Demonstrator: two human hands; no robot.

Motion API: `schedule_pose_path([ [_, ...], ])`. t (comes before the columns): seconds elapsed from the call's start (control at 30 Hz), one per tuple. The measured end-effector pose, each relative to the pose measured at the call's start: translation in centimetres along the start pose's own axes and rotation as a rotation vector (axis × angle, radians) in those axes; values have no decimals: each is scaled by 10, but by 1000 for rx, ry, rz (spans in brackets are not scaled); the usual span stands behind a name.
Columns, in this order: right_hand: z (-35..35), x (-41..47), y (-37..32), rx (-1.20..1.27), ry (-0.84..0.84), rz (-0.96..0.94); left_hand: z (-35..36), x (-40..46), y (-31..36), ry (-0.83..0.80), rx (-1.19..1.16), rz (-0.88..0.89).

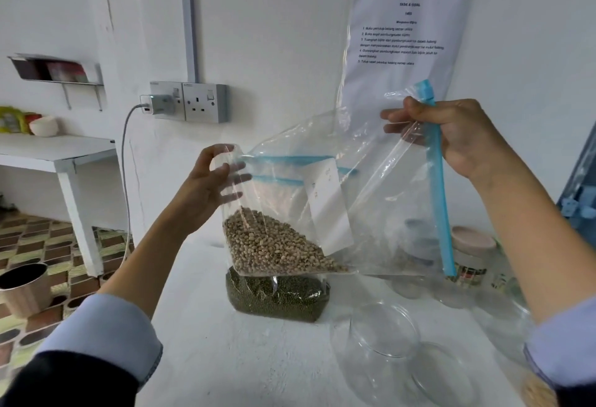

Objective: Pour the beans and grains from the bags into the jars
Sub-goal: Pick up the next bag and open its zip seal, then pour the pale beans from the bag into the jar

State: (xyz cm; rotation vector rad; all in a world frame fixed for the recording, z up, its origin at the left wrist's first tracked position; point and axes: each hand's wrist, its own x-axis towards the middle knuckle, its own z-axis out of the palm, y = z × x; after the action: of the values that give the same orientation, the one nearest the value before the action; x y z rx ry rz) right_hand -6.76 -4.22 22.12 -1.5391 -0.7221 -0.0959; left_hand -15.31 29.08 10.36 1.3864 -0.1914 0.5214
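While aloft, clear bag (322, 187) (pale beans (274, 245) cornered); empty jar (383, 335)

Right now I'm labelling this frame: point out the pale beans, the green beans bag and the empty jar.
pale beans (274, 245), head view, heap's middle
green beans bag (277, 297), head view, front face
empty jar (383, 329), head view, rim

Single head view — looks forward-down, close over table (245, 358), facing wall (283, 35).

The clear bag (322, 187) has a blue zip strip (439, 193) and holds tan beans (274, 245). Dark green beans (277, 293) sit below it. The left floor (42, 239) shows brown-and-yellow tiles.
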Motion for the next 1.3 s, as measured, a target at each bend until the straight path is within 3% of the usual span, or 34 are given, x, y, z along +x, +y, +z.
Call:
schedule_pose_path([
  [0.2, -11, -12, 2, -119, -34, -2, 26, 4, 0, 388, 77, 217],
  [0.4, -18, -31, 21, -103, -56, 35, 32, 15, 10, 583, 21, 270],
  [0.8, -6, -54, 59, 179, 23, 53, 39, 2, 22, 610, 29, 392],
  [1.3, -23, -69, 80, 129, -43, 128, 50, 1, 28, 591, 114, 576],
])
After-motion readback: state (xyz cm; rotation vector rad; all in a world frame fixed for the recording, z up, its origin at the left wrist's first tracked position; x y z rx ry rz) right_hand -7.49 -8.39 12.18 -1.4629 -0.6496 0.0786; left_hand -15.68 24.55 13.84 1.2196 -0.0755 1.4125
